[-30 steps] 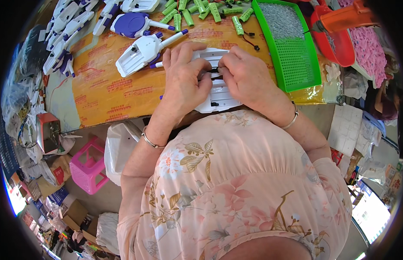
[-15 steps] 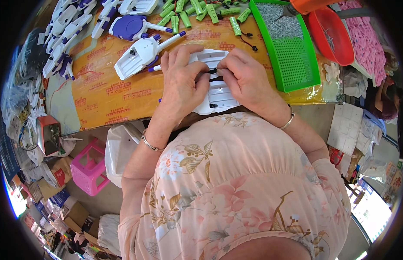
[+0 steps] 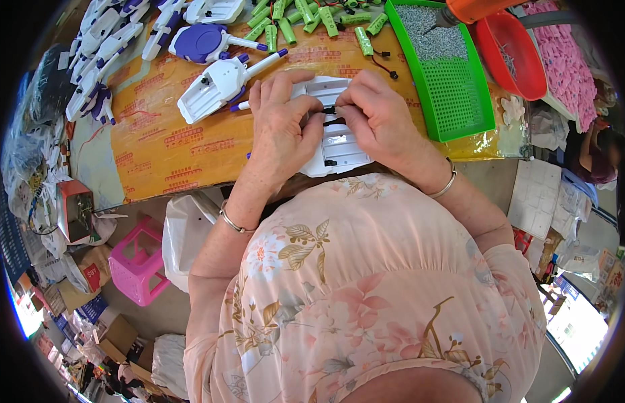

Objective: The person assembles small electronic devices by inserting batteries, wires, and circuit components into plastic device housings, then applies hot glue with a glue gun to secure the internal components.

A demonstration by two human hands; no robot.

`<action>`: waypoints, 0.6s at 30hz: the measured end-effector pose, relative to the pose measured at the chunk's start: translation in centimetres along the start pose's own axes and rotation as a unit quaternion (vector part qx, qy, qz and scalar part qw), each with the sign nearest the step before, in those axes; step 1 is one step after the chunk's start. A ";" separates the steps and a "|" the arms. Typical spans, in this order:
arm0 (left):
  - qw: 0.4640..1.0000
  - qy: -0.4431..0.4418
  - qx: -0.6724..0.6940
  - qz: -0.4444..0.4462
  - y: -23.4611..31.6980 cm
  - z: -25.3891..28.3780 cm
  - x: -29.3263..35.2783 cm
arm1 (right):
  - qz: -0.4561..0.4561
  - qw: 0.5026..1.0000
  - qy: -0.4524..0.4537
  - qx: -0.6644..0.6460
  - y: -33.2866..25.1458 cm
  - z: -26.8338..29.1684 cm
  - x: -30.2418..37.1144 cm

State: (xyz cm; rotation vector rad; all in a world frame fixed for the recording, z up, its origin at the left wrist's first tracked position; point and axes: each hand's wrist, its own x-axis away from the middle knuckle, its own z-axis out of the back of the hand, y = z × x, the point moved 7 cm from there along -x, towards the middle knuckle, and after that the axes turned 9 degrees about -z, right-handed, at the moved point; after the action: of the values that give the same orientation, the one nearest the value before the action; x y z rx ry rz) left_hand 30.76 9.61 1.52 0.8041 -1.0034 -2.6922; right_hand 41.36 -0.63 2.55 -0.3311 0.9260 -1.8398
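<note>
Two white plastic shell pieces, a far one (image 3: 324, 86) and a near one (image 3: 339, 149), lie at the front edge of the table, partly under my hands. Between them, my left hand (image 3: 280, 127) and my right hand (image 3: 381, 124) meet in pinches on a small black plug connector (image 3: 330, 109). Thumbs and forefingers close on it from either side and hide most of it. Dark wire shows just below the fingertips. Left of my hands, another white shell (image 3: 215, 87) with a handle and purple trim lies with its hollow side up.
Green battery packs (image 3: 329, 21) with leads lie at the far middle. A green tray (image 3: 457, 94) of screws stands on the right, beside a red bowl (image 3: 510, 57) and an orange power tool (image 3: 470, 10). White-and-purple units (image 3: 101, 60) pile up far left. A pink stool (image 3: 139, 262) stands below.
My hands stay in nearly the same place, still pinching the black connector. My right wrist has shifted very slightly. The shells have not visibly moved.
</note>
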 end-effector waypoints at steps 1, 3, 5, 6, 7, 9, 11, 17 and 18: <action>1.000 0.001 0.000 0.000 0.0 0.0 0.0 | -0.004 1.000 0.004 -0.008 0.0 0.1 0.0; 1.000 0.001 0.006 0.003 -0.1 -0.1 0.0 | -0.007 1.000 0.007 -0.015 -0.1 0.1 0.1; 1.000 0.002 0.005 0.002 -0.1 -0.1 0.0 | 0.003 1.000 0.021 0.002 -0.5 0.2 0.2; 1.000 0.003 0.003 0.000 -0.1 -0.1 0.0 | 0.003 1.000 0.020 0.002 -0.6 0.2 0.2; 1.000 0.003 0.003 0.000 -0.1 -0.1 0.0 | 0.009 1.000 0.023 0.016 -0.8 0.2 0.2; 1.000 0.002 0.003 0.003 -0.1 0.0 0.1 | 0.016 0.999 0.025 0.029 -1.0 0.3 0.2; 1.000 0.002 0.005 0.002 -0.1 -0.1 0.1 | 0.007 0.999 0.027 0.041 -0.7 0.3 0.2; 1.000 0.005 0.004 -0.003 0.0 0.0 0.0 | 0.010 1.000 0.023 0.015 -0.5 0.4 0.2; 1.000 0.003 0.002 -0.002 0.0 0.0 0.1 | 0.009 1.000 0.023 0.016 -0.5 0.4 0.2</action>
State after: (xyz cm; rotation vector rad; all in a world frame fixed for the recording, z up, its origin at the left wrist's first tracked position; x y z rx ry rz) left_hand 30.73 9.55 1.48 0.8155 -1.0070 -2.6892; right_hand 41.14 -0.90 3.16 -0.2610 0.9279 -1.8496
